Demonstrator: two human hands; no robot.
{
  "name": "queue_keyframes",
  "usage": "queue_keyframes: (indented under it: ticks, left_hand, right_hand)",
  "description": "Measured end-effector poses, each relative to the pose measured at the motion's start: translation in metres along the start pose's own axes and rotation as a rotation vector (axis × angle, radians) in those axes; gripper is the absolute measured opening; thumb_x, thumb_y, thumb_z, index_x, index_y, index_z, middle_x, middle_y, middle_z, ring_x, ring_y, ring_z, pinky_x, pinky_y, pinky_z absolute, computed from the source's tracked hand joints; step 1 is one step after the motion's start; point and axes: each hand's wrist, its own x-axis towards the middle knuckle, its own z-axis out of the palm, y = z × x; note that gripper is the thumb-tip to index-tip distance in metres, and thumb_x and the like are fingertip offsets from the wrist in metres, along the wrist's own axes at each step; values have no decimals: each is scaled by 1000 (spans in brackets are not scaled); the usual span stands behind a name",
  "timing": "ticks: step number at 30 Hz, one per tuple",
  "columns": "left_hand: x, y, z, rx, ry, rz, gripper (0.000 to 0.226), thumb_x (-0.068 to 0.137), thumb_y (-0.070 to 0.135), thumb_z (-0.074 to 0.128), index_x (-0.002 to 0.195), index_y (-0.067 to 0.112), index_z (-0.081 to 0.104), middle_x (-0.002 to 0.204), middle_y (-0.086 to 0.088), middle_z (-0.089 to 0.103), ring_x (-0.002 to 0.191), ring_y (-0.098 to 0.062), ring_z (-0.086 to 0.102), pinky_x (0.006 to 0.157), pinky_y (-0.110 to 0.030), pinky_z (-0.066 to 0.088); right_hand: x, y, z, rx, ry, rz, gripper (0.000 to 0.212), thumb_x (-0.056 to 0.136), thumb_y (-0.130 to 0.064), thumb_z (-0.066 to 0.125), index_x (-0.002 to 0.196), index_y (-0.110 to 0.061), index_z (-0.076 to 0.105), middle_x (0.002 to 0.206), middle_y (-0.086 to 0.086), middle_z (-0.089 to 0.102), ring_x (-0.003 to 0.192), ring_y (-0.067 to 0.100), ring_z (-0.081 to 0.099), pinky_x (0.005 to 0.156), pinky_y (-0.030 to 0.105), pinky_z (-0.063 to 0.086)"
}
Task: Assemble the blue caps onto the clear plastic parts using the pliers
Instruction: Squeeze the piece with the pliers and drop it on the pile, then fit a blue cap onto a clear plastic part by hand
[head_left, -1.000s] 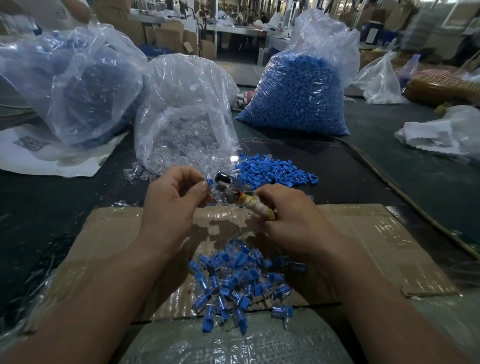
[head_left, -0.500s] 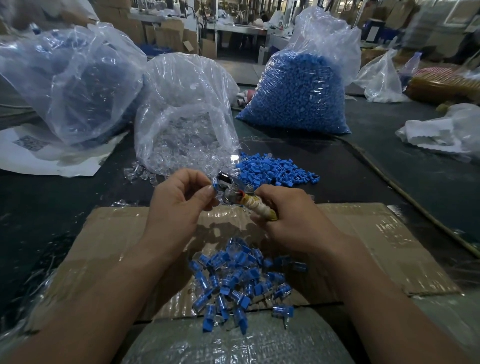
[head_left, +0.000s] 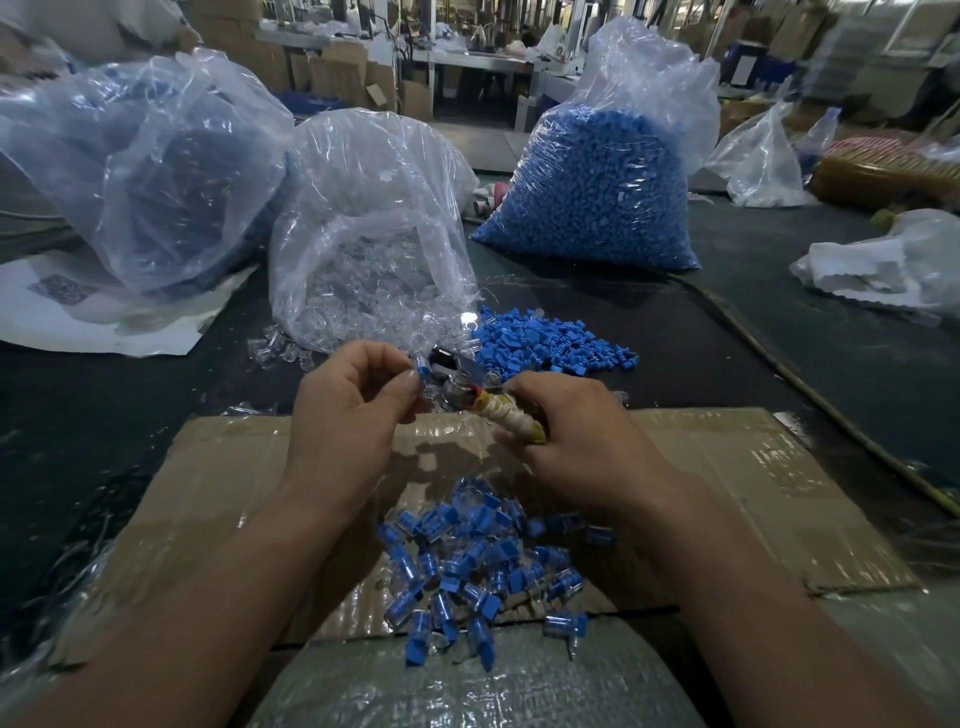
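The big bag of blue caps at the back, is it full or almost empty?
Mostly full: blue caps fill the bag high; only its crumpled top is empty.

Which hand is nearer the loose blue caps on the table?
Right. The right hand, gripping the pliers, is just this side of the loose blue caps; the left hand, pinching a part, is farther left.

Left grip (head_left: 348, 415) pinches a small blue-capped piece (head_left: 423, 373) right at the head of the pliers (head_left: 457, 387). Right grip (head_left: 582, 441) is curled round the taped handle. Below them, on cardboard (head_left: 208, 493), a heap of assembled parts (head_left: 467, 566). Further back on the desk (head_left: 779, 364): loose blue caps (head_left: 550, 343), w/ a bag of clear parts (head_left: 374, 249) and a bag of blue caps (head_left: 597, 192) behind.
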Motion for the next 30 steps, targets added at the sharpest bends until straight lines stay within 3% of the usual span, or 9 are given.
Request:
queue_keyframes:
  ticks: [4,11,16,20,23,25,27,30]
  left_hand:
    - [2,0,-5,-118,28,-27,21,83,-1,59,75,18,60,62,2,65,56,-4,61,54,-12,49]
    - [-3,7,-9,-312,-399,-155,10,61,17,66,68,20,73,62,-7,68,45,-9,57,41,-15,43]
    - [-3,5,-10,-241,-648,-186,20,53,30,74,70,20,73,62,-5,68,47,-8,56,42,-15,43]
    - [-4,6,-11,-77,-772,-144,26,51,40,72,72,24,74,68,-4,70,57,-8,59,52,-15,48]
    - [-5,7,-11,-98,-664,-126,23,55,39,70,67,20,73,59,-2,66,52,-6,58,51,-14,46]
    - [0,4,-10,-89,-453,-122,11,67,28,68,62,19,70,54,3,63,46,0,54,48,-11,44]
    - [6,-6,-9,21,-202,-80,14,78,13,65,66,21,66,55,7,62,45,3,52,46,-8,42]
    - [14,-21,-8,240,0,-57,18,86,7,60,84,24,67,77,11,63,65,3,56,58,-7,44]
  right_hand:
    - [1,5,-1,-99,-52,3,25,81,-31,65,104,-25,58,94,-5,56,83,12,49,68,29,40]
    - [-1,1,-2,-57,-133,20,30,71,-43,73,96,-28,63,87,-11,62,78,6,53,71,31,47]
    - [-1,1,0,-121,-204,32,38,70,-45,73,100,-27,60,90,-12,57,83,6,50,66,25,36]
    - [-1,2,-1,-162,-235,35,46,72,-42,72,113,-28,55,101,-10,52,94,9,46,75,27,36]
    - [-1,3,-3,-162,-258,35,52,71,-45,71,117,-29,53,101,-11,48,95,9,45,78,28,37]
    - [-2,5,-5,-114,-290,60,57,71,-50,70,121,-29,51,102,-12,45,97,8,43,81,29,37]
    - [-3,6,-8,-60,-309,84,57,73,-54,67,122,-30,52,103,-13,46,99,8,44,83,30,39]
    - [-3,9,-11,-32,-268,79,44,81,-51,60,119,-29,56,103,-11,54,95,7,48,81,28,42]
